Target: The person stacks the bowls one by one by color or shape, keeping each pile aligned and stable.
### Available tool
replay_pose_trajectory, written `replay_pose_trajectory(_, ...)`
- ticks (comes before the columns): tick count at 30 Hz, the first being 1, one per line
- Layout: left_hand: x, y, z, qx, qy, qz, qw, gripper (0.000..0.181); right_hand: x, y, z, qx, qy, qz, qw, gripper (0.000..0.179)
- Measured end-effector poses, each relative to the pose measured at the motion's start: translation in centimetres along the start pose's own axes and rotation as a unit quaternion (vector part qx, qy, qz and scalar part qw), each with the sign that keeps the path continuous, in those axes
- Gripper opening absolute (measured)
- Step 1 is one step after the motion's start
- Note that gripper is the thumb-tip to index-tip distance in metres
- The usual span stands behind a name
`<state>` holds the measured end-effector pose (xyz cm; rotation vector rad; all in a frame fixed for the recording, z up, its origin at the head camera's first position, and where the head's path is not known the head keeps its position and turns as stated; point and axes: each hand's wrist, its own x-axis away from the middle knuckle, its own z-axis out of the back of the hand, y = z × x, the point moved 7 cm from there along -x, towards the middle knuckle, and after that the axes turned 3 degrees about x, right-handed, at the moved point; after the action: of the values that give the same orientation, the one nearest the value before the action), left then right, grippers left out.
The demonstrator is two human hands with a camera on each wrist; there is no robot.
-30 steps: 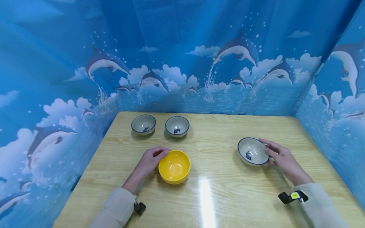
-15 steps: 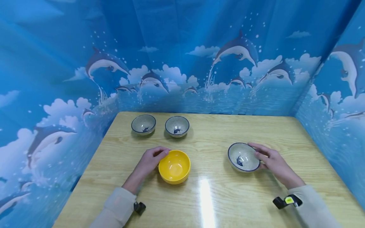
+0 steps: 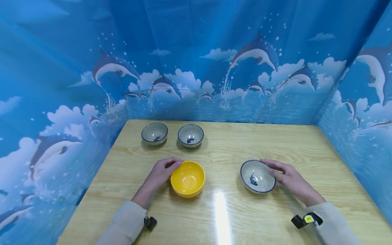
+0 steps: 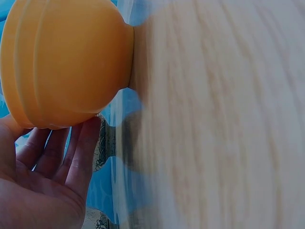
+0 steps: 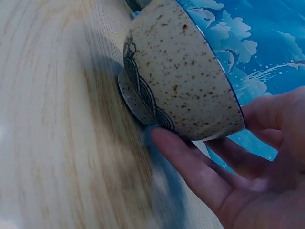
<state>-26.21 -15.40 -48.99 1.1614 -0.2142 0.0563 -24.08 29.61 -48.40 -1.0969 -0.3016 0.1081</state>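
Observation:
My left hand (image 3: pixel 163 172) holds the rim of a yellow bowl (image 3: pixel 188 178) at its upper left, thumb at the edge and fingers along the outside. A doubled rim line on the yellow wall (image 4: pixel 71 62) suggests nested bowls; their foot stands on the table. On the right, my right hand (image 3: pixel 291 179) grips a grey speckled bowl (image 3: pixel 258 176) with a dark blue rim and a blue fish-like mark inside. In the right wrist view the fingers (image 5: pixel 186 162) lie under its brown-flecked side (image 5: pixel 176 71). Whether its foot touches the table is unclear.
Two similar speckled bowls, a left one (image 3: pixel 154 133) and a right one (image 3: pixel 190 135), stand apart near the back edge of the wooden table (image 3: pixel 226 149). A blue dolphin-print curtain (image 3: pixel 196 68) encloses the back and sides.
My right hand has moved the speckled bowl leftward and toward the front of the table, nearer the yellow bowls. The left hand and yellow bowls stay in place.

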Motion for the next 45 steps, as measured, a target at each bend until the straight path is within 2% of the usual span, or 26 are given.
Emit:
replay_pose_trajectory(14,0.1,0.0,-0.1,0.000,0.001,0.007,1.0000,0.031,0.4,-0.2,-1.4,-0.028,-0.057,0.007,0.9980,0.053)
replay_pose_trajectory(23,-0.1,0.0,-0.1,0.000,0.001,0.010,1.0000,0.033,0.6,0.0,-1.6,-0.028,-0.066,-0.001,0.9974,0.054)
replay_pose_trajectory(36,-0.1,-0.1,-0.2,0.003,0.004,0.019,0.9998,0.034,0.6,0.3,-1.8,-0.028,-0.032,-0.006,0.9991,0.052)
replay_pose_trajectory(45,-0.3,0.0,0.0,0.011,0.003,0.025,0.9996,0.033,0.7,0.5,-1.9,-0.049,-0.014,-0.008,0.9987,0.052)
